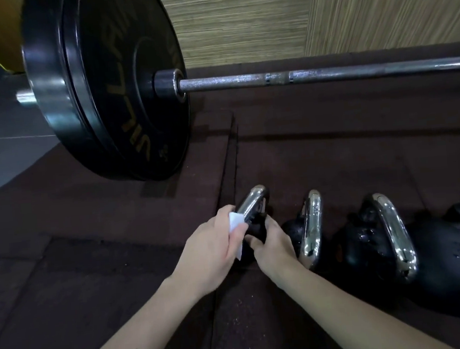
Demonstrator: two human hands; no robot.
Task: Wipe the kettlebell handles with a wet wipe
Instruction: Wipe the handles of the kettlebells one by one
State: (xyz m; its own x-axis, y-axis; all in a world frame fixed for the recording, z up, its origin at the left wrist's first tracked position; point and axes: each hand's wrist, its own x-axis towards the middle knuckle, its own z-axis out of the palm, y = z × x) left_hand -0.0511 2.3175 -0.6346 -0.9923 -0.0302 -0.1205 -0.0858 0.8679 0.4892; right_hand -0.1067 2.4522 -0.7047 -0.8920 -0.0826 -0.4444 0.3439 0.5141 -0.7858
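Inspector: Kettlebells on the floor mat (pixel 88 220)?
Clerk: 3 chrome handles visible; a 4th object at the right edge is unclear.
Inspector: Hands?
Clerk: Left hand (pixel 210 248) pinches 1 wet wipe (pixel 236 225) on the leftmost kettlebell's handle (pixel 252 204); right hand (pixel 271 244) grips that kettlebell's body. 1 barbell (pixel 298 76) behind.

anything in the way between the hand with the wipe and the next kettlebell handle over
Nothing visible. The left hand presses the wet wipe on the first handle; only the right hand sits before the next handle.

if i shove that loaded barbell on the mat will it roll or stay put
The barbell probably rolls rather than slides: it rests on round plates. Thick stacked plates suggest it is heavy and slow to start. The rubber mat likely grips it.
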